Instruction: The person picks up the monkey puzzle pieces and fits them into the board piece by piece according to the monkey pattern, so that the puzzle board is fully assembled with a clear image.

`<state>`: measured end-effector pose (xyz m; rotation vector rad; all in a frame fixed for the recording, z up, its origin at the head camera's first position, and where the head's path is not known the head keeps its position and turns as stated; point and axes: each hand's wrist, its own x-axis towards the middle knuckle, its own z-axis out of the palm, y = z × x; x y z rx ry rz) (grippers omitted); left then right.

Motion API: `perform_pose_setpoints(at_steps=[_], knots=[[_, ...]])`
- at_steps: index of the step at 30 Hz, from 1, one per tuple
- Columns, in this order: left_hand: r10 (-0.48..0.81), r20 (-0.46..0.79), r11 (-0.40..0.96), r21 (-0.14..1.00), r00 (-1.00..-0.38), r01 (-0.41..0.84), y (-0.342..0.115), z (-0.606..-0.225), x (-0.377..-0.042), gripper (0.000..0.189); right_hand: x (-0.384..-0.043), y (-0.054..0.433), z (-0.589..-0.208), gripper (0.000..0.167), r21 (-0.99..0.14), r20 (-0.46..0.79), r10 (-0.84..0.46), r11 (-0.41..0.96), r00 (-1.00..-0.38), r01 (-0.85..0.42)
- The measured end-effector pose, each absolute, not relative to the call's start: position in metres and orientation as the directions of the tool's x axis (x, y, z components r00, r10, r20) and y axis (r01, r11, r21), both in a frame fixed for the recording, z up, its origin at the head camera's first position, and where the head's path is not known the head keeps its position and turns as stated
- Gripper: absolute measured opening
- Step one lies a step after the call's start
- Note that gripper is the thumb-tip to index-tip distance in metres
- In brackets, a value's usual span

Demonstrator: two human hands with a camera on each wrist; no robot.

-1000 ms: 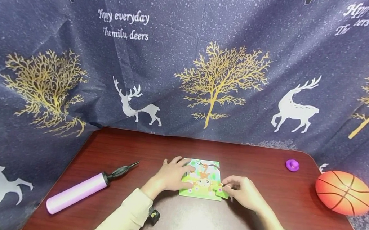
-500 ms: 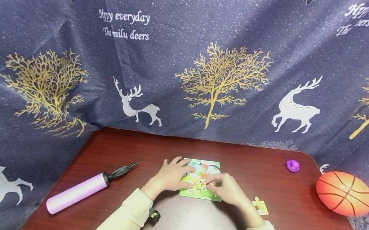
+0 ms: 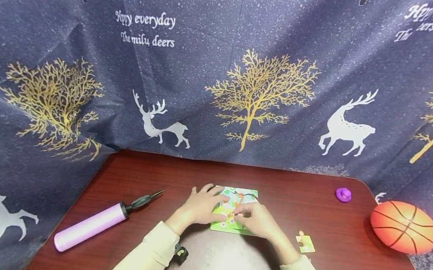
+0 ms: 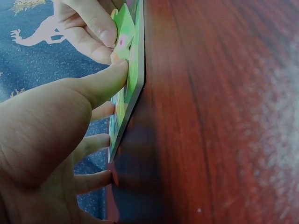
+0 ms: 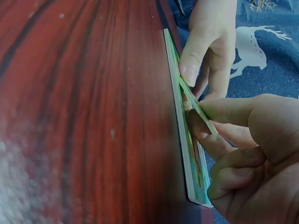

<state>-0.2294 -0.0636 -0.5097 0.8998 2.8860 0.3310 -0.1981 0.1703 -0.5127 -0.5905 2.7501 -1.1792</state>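
A jigsaw puzzle board [image 3: 249, 193] with a monkey picture lies mid-table. My left hand [image 3: 200, 206] spreads over its left side; the thumb presses near the front edge and the fingers reach along the side. In the head view, my right hand [image 3: 258, 220] is above the board's front right part. Between thumb and fingers it pinches a green puzzle piece [image 4: 125, 29]. The right wrist view has this piece [image 5: 200, 113] tilted, one end down at the board beside the left thumb, the other raised. Another puzzle piece [image 3: 307, 244], yellow-green, lies apart on the table to the right.
A pink hand pump [image 3: 91, 227] with a black nozzle lies at the left of the reddish-brown table [image 3: 168, 169]. At the back right is a small purple hat-shaped item [image 3: 343, 195]. An orange basketball [image 3: 404, 227] sits by the right edge. A deer-print cloth [image 3: 205, 87] hangs behind.
My right hand has moved left with the pinched piece, from the board's right edge to over its front part. The loose piece at right has come into view. My left hand has stayed put.
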Motion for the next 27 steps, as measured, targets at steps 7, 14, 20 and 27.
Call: perform_pose_setpoints(at_steps=[7,14,20,27], knots=[[0.57,-0.027,0.801,0.244,-0.821,0.547,-0.064,-0.51,-0.229,0.06,-0.197,0.177,-0.509,0.013,-0.753,0.01,-0.344,0.615,-0.939,-0.234],[0.57,-0.033,0.8,0.25,-0.821,0.545,-0.064,-0.508,-0.229,0.06,-0.191,0.192,-0.506,0.012,-0.752,-0.033,-0.331,0.629,-0.943,-0.194],[0.571,-0.025,0.798,0.253,-0.821,0.547,-0.064,-0.506,-0.229,0.059,-0.188,0.196,-0.506,0.006,-0.738,-0.014,-0.34,0.638,-0.94,-0.22],[0.573,-0.035,0.8,0.239,-0.819,0.55,-0.059,-0.509,-0.227,0.06,-0.188,0.194,-0.509,0.009,-0.688,-0.012,-0.325,0.689,-0.946,-0.228]])
